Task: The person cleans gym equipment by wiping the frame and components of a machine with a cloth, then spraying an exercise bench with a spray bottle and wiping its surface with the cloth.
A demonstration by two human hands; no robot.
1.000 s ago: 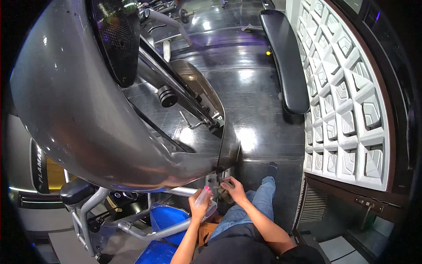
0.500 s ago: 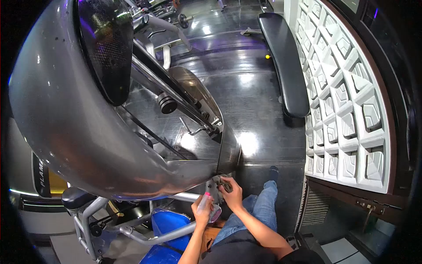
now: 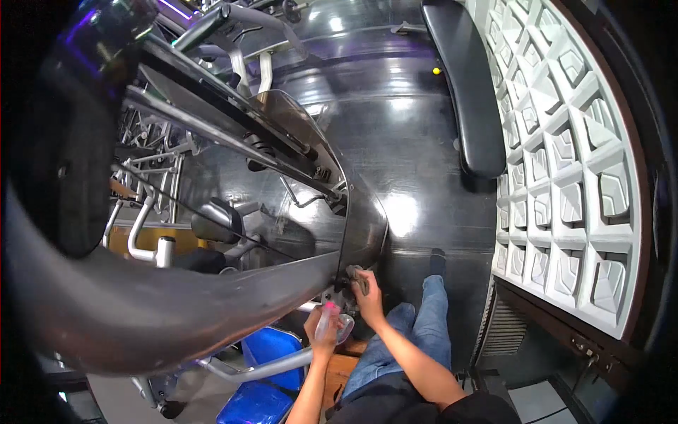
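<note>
My left hand [image 3: 321, 332] is closed around a clear plastic bottle [image 3: 344, 329] with a bright pink tip, held just below the lower frame of a gym machine. Above it and to the right, my right hand [image 3: 371, 300] grips a crumpled grey-brown cloth [image 3: 359, 283]. The cloth touches or nearly touches the metal at the foot of the machine's dark curved panel [image 3: 364, 219]. My fingers partly hide both the bottle and the cloth.
The machine's large grey curved frame [image 3: 198, 304] sweeps across the left. A blue seat [image 3: 254, 404] lies below it. Toward the right stand a black padded bench [image 3: 466, 92] and a white patterned wall panel [image 3: 558, 162]. A small yellow ball [image 3: 436, 71] is beside the bench.
My view has shifted, and the grey frame now sits lower, showing more equipment behind it. The right hand with the cloth has moved slightly up; the left still holds the bottle.
</note>
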